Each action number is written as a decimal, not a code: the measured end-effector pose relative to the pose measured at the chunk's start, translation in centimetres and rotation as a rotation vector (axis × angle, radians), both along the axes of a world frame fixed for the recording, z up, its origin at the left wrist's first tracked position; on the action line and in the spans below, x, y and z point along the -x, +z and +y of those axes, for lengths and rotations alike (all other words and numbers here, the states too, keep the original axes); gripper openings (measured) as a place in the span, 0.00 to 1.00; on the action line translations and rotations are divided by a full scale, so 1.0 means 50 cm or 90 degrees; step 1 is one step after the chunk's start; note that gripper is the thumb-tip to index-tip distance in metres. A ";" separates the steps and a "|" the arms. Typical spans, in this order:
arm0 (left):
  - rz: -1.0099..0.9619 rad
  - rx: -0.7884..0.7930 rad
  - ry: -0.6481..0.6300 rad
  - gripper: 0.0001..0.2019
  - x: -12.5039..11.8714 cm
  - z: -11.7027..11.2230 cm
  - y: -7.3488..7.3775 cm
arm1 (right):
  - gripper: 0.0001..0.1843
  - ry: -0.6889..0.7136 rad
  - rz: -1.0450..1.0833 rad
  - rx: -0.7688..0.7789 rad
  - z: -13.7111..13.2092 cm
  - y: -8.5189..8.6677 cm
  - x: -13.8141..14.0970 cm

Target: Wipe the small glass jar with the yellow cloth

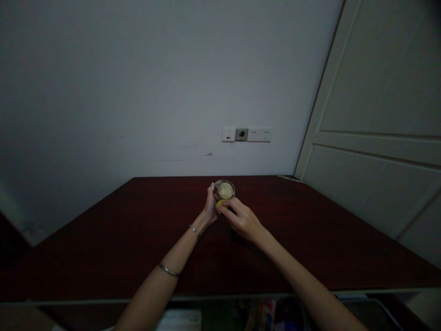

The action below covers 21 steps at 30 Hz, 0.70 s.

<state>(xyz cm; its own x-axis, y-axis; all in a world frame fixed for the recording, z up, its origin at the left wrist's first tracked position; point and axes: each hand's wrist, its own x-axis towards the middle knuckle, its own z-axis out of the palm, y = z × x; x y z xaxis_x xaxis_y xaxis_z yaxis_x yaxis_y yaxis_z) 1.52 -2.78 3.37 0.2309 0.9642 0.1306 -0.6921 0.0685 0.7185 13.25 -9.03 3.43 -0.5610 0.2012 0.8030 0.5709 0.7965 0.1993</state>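
The left hand [210, 208] curls closed around the small glass jar [225, 189], which sits just right of its palm above the dark table [310, 239]. The right hand [243, 220] pinches a yellow piece [220, 204] narrowly at its fingertips, just under the jar

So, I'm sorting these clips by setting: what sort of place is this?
Probably a plain room in a home or office: a dark wooden table against a bare white wall, sockets on it, a panelled door at the right. The left hand holds a small jar.
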 end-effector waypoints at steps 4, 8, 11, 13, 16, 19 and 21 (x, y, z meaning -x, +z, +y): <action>0.031 -0.029 -0.026 0.24 0.002 0.001 -0.003 | 0.13 -0.016 -0.019 -0.001 -0.001 0.005 0.005; 0.054 -0.072 -0.034 0.24 0.010 0.010 -0.012 | 0.13 -0.023 -0.021 -0.003 0.001 0.010 0.011; 0.097 -0.104 -0.050 0.24 0.018 0.019 -0.014 | 0.13 -0.022 -0.017 -0.008 0.003 0.009 0.014; 0.133 -0.122 -0.072 0.24 0.020 0.025 -0.013 | 0.13 -0.023 -0.014 -0.010 0.003 0.009 0.015; 0.167 -0.158 -0.096 0.23 0.017 0.034 -0.016 | 0.14 -0.026 -0.003 -0.011 0.002 0.016 0.014; 0.183 -0.173 -0.076 0.21 0.013 0.042 -0.030 | 0.17 -0.026 0.037 -0.011 0.003 0.029 0.009; 0.226 -0.147 -0.087 0.22 0.014 0.044 -0.042 | 0.18 -0.020 0.071 -0.003 0.006 0.040 0.004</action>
